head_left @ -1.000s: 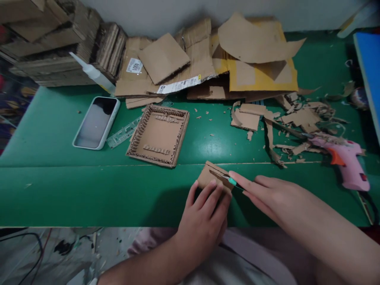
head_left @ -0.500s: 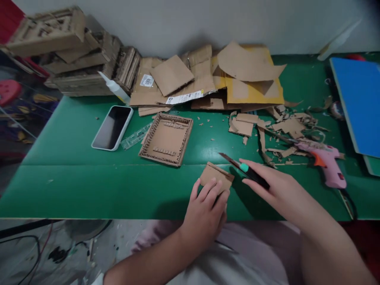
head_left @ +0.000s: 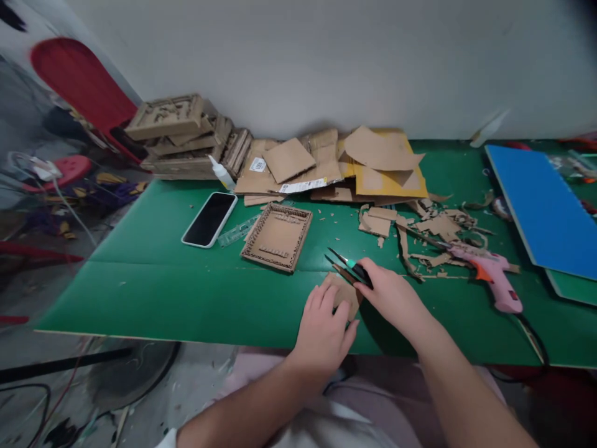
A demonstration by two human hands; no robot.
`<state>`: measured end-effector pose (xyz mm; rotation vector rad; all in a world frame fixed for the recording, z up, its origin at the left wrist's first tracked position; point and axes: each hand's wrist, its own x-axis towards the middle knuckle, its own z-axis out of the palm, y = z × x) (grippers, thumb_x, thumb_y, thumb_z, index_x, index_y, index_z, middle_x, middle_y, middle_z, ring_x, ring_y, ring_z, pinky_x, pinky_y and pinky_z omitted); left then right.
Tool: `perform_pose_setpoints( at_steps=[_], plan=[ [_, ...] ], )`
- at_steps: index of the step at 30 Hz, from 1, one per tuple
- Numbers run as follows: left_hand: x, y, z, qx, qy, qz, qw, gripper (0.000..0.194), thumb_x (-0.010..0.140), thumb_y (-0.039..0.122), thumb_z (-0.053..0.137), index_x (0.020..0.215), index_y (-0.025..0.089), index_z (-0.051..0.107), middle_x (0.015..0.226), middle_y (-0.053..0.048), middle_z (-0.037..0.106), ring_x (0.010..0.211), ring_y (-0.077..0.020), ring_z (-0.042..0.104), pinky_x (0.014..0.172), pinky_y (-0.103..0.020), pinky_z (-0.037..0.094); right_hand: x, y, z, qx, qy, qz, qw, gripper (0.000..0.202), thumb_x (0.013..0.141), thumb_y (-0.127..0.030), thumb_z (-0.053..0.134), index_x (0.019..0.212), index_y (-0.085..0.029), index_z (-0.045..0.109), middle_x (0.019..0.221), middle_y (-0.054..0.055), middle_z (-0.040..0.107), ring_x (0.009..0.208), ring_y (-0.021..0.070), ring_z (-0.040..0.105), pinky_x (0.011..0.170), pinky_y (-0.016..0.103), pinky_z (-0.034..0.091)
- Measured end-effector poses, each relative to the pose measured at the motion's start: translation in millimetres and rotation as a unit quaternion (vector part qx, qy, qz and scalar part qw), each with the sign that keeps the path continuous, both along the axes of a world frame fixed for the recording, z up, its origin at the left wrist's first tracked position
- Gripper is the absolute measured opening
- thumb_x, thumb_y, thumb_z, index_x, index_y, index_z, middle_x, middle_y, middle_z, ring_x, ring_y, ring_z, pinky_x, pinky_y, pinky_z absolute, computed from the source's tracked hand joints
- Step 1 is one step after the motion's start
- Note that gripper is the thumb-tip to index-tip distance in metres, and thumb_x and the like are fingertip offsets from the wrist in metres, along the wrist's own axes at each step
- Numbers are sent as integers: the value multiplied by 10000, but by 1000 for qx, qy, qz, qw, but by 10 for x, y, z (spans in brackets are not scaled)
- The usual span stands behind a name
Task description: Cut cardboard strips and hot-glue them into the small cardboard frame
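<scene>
My left hand (head_left: pixel 324 326) presses down on a small cardboard piece (head_left: pixel 346 292) near the table's front edge, its fingers curled over the top. In my right hand (head_left: pixel 392 295) is a box cutter (head_left: pixel 359 272) with a black handle and a teal slider, its blade pointing away to the left. A narrow brown strip (head_left: pixel 342 272) lies just under the blade, along the far edge of the piece; whether it is loose I cannot tell. Beyond my hands sits a shallow cardboard tray (head_left: pixel 277 238) with corrugated walls and two corrugated strips inside.
A phone (head_left: pixel 209 219) and a clear ruler (head_left: pixel 237 232) lie left of the tray. Cardboard scraps (head_left: pixel 441 227) and a pink glue gun (head_left: pixel 489 274) are at right, near a blue board (head_left: pixel 543 211). Stacked cardboard boxes (head_left: pixel 181 137), a glue bottle (head_left: pixel 221 173) and cardboard sheets (head_left: pixel 289 160) line the wall.
My right hand has brought the box cutter left and down to the far edge of the cardboard piece. My left hand stays on the piece. The camera view has tilted up.
</scene>
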<state>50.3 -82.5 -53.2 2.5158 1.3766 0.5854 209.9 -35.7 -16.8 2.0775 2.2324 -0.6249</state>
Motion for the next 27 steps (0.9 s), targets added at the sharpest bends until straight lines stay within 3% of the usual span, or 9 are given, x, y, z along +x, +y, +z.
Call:
perform_pose_setpoints(
  at_steps=[4,8,10,12,13,15,19,22,27],
  plan=[
    [-17,64,36,-17,11,-18,1000,248,789,227,520,1016,144,578,1198,-159,520,1217,-317,428,1004,-518,387,-8,123,4,30,-42,-12,999,148,839,-248,485,983,-224,462,885,29,637,762,191,630,521,255,280],
    [-82,117,82,-15,20,-85,996,322,798,186,478,1111,170,552,1225,-134,518,1248,-273,415,1065,-485,336,-59,300,19,63,-66,-23,996,121,850,-226,448,968,-211,473,893,57,627,770,208,630,524,264,270],
    [-190,176,146,16,14,-118,993,379,810,193,464,1185,202,516,1278,-118,492,1266,-242,405,1080,-440,337,-62,378,33,71,-64,-22,995,126,846,-211,451,968,-207,480,898,70,630,776,213,630,532,265,281],
    [-403,318,247,82,-3,-105,991,411,814,214,475,1225,237,488,1313,-101,471,1282,-225,390,1086,-416,337,-33,426,45,75,-56,-27,995,127,853,-232,449,971,-206,486,885,76,632,756,210,630,531,262,293],
    [-556,432,305,139,-23,-65,988,410,811,221,488,1220,234,490,1292,-102,488,1270,-230,403,1084,-430,333,-7,436,49,77,-50,-32,995,132,860,-253,446,976,-206,487,883,78,633,744,206,630,529,259,300],
    [-937,742,411,228,-43,77,970,338,820,197,484,1153,211,535,1221,-103,530,1221,-225,450,1047,-421,368,63,431,53,83,-33,-45,995,156,871,-288,436,993,-205,487,899,79,637,735,197,628,524,250,313],
    [-1679,1431,417,205,21,360,910,350,848,310,439,1115,134,580,1206,-170,524,1223,-290,428,1025,-467,342,206,360,43,90,5,-65,994,216,880,-322,419,1049,-204,484,911,75,651,738,189,624,513,233,334],
    [-1914,1702,254,109,105,407,901,341,842,409,448,922,154,659,1177,-178,556,1230,-359,406,1000,-572,299,268,311,26,89,44,-82,992,253,873,-349,420,1068,-209,497,861,69,659,719,204,625,513,237,339],
    [-1914,1730,96,152,115,424,885,421,905,421,320,975,182,660,1295,-151,493,1284,-325,347,1040,-595,216,297,292,-13,103,58,-99,988,305,865,-373,417,1104,-207,508,878,88,669,723,231,630,536,256,358]
  ],
)
